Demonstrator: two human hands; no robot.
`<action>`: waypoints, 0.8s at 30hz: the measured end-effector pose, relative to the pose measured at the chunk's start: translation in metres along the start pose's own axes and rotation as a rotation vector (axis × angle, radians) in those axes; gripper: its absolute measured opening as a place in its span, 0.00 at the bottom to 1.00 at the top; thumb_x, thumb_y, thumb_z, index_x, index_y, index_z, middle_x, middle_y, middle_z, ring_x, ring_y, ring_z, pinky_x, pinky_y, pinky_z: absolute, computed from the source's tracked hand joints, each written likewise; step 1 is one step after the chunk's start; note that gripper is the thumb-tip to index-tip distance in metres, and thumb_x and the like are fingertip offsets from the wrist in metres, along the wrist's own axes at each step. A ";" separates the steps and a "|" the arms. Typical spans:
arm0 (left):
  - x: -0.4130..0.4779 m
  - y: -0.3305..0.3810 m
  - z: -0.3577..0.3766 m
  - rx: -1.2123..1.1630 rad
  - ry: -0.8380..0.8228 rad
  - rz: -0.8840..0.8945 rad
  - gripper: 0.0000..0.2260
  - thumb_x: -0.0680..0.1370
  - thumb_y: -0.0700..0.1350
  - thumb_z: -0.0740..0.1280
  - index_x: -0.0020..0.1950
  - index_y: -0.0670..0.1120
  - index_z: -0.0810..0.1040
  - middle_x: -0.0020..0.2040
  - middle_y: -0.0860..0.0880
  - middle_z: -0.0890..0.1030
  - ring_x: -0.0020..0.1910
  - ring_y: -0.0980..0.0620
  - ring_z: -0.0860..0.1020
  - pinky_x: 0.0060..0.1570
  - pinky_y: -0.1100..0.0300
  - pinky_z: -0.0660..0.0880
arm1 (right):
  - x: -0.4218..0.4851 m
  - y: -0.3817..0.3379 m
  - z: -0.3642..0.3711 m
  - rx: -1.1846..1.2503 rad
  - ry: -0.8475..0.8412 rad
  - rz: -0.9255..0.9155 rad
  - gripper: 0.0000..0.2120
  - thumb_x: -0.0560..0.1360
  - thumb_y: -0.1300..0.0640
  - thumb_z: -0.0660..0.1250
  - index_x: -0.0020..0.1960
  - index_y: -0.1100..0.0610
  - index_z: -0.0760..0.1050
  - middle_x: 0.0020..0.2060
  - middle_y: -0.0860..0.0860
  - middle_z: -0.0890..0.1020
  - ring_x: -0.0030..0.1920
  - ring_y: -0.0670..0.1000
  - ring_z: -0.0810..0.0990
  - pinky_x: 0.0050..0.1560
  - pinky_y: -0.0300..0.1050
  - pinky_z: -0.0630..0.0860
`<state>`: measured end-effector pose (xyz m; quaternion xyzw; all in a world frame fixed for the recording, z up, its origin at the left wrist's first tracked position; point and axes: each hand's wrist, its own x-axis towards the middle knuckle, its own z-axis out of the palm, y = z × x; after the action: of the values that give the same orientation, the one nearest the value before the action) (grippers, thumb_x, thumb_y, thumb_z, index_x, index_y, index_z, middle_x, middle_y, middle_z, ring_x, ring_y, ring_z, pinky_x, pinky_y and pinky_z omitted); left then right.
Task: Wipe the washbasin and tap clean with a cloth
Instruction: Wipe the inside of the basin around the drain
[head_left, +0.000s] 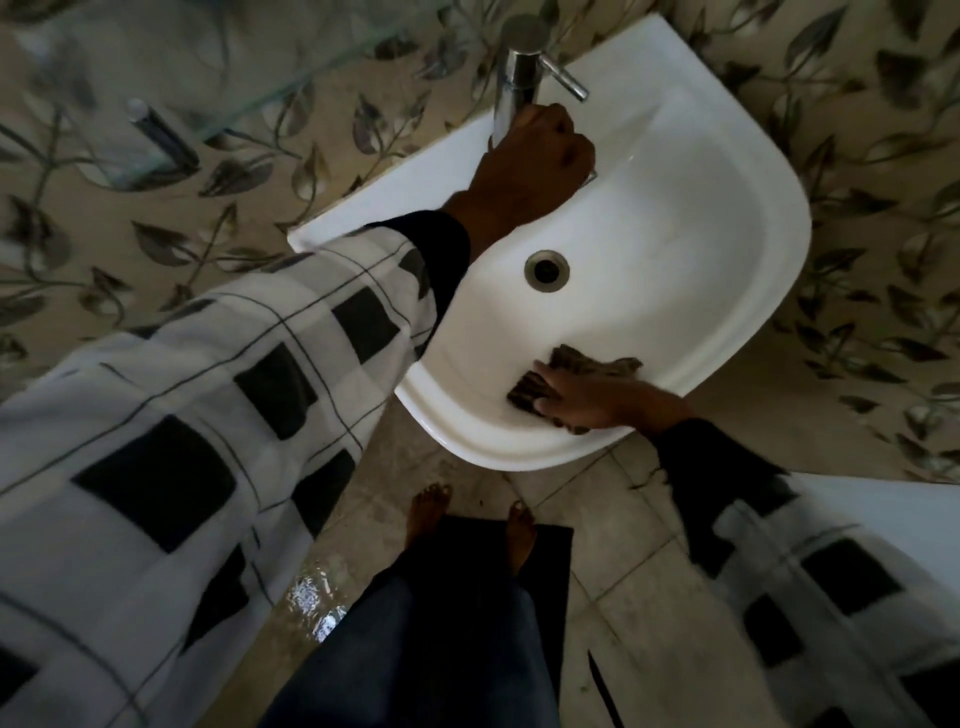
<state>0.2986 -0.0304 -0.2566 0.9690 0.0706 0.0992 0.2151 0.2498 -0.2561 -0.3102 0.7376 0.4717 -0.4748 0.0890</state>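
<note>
Two hands are at the basin (701, 234). The left hand (535, 156) is at the far side, its fingers (574, 148) curled tight round the foot of the tap (517, 67), where the spout seems to leave the column. Only a sliver of metal shows past the knuckles. The right hand (582, 397) lies on the near rim, right of the drain (545, 270). It is stretched out nearly flat, pressing the cloth (592, 364) onto the porcelain rather than gripping it. The cloth is dark and crumpled, spread under the palm with edges poking out on the far and near sides of the hand.

It looks soft, light and limp, so it will likely bunch if pushed from one corner. A flat palm suits the bowl. For the tap it would be better wrapped round the column and pinched. The glazed basin and polished tap are hard and probably slick, and a knock could turn the lever. Whether the cloth is wet cannot be told.
</note>
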 end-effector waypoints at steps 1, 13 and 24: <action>0.000 0.003 0.000 0.008 0.024 -0.019 0.19 0.80 0.53 0.55 0.52 0.49 0.84 0.56 0.46 0.77 0.64 0.46 0.70 0.56 0.58 0.69 | 0.001 0.015 -0.004 -0.062 -0.020 0.047 0.30 0.86 0.46 0.52 0.82 0.52 0.44 0.80 0.55 0.56 0.78 0.59 0.60 0.75 0.51 0.57; -0.002 0.011 0.030 0.440 0.054 0.191 0.31 0.81 0.40 0.32 0.46 0.38 0.76 0.44 0.36 0.77 0.49 0.33 0.76 0.59 0.35 0.69 | 0.042 0.083 -0.014 -0.726 0.020 -0.339 0.19 0.83 0.53 0.55 0.72 0.53 0.73 0.79 0.57 0.61 0.75 0.71 0.60 0.73 0.73 0.57; -0.002 0.018 0.028 0.494 0.334 0.347 0.07 0.79 0.34 0.56 0.43 0.40 0.70 0.40 0.39 0.77 0.40 0.38 0.78 0.42 0.42 0.78 | 0.064 0.064 -0.013 -0.182 0.099 -0.105 0.27 0.85 0.46 0.50 0.82 0.49 0.49 0.81 0.51 0.39 0.80 0.59 0.36 0.76 0.60 0.35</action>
<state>0.3046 -0.0579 -0.2742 0.9597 -0.0390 0.2715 -0.0608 0.3142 -0.2441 -0.3733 0.7232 0.5549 -0.3970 0.1073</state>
